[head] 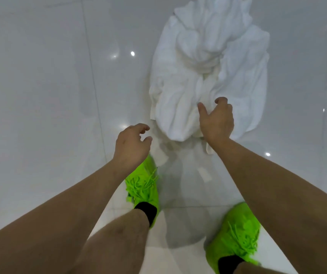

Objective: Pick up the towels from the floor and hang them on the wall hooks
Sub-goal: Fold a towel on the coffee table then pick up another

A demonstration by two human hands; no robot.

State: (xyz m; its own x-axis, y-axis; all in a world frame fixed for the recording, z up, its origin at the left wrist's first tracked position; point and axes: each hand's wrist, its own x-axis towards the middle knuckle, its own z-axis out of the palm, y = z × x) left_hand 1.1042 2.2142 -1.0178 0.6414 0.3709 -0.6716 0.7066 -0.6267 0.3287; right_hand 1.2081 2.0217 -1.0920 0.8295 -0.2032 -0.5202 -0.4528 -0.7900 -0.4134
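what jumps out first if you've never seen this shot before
The neon green sneakers at the bottom of the view stand out most against the glossy white tiled floor. Next is the crumpled pile of white towels lying on the floor just ahead of them. Both bare hands reach down toward it: the right hand is over its near edge with fingers spread, and the left hand hovers just left of it, holding nothing.

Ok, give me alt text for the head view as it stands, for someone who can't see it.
Two bare hands reach down toward a crumpled pile of white towels on a glossy white tiled floor; the right hand is over the pile's near edge with fingers curled, the left hand hangs beside it, holding nothing. Bright green sneakers stand just short of the pile.
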